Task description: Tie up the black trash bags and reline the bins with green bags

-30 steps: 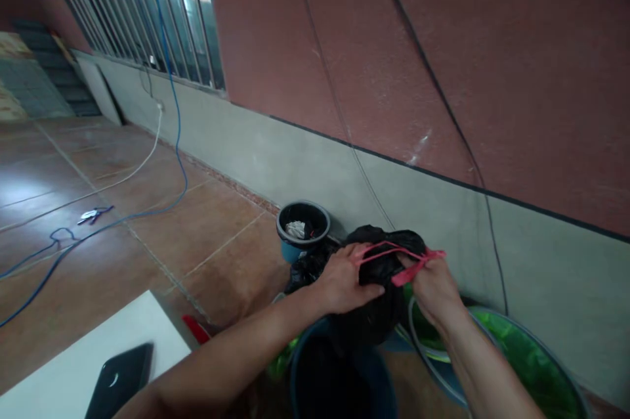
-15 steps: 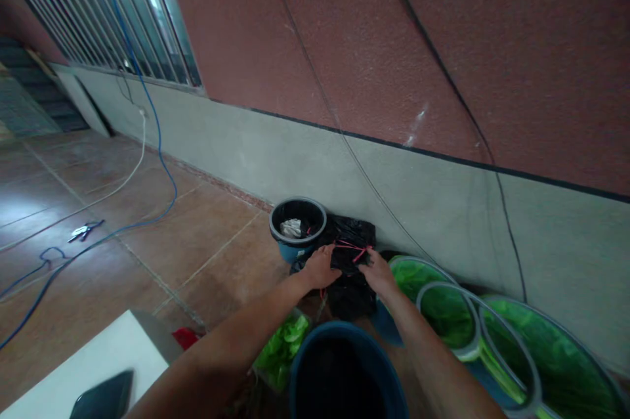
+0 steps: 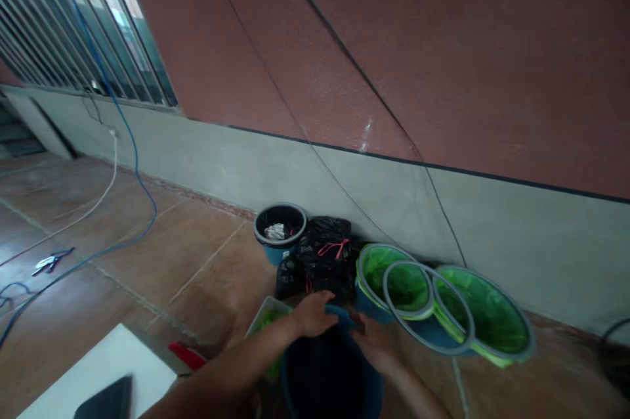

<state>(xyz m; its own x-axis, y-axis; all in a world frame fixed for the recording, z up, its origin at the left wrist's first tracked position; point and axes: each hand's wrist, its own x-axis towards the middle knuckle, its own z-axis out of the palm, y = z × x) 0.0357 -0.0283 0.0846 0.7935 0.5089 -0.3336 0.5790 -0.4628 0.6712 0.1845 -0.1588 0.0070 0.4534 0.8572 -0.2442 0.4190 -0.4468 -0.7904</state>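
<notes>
A dark blue bin [image 3: 371,379] stands directly in front of me, its inside dark. My left hand [image 3: 315,315] is over its far left rim, fingers stretched out and apart from the thumb. Close to the rim on the right is my right hand [image 3: 373,338], fingers loosely spread; I cannot tell whether it touches the bin. Just beyond both hands, black garbage bags [image 3: 322,245] lie piled against the wall, the top one tied with a red drawstring [image 3: 333,248]. A clear bag or box of green liners [image 3: 270,320] sits partly behind my left forearm.
A small black-lined bin [image 3: 280,235] stands by the wall. To the right are bins with green liners [image 3: 485,310] and a loose grey ring [image 3: 428,340] across them. At left are a white box [image 3: 103,373] bearing a phone [image 3: 105,399], pliers [image 3: 52,261] and a blue cable [image 3: 147,189].
Both hands have left the tied black bag, which now rests on the pile, and have drawn back toward me to the blue bin's rim. The view has shifted right.
</notes>
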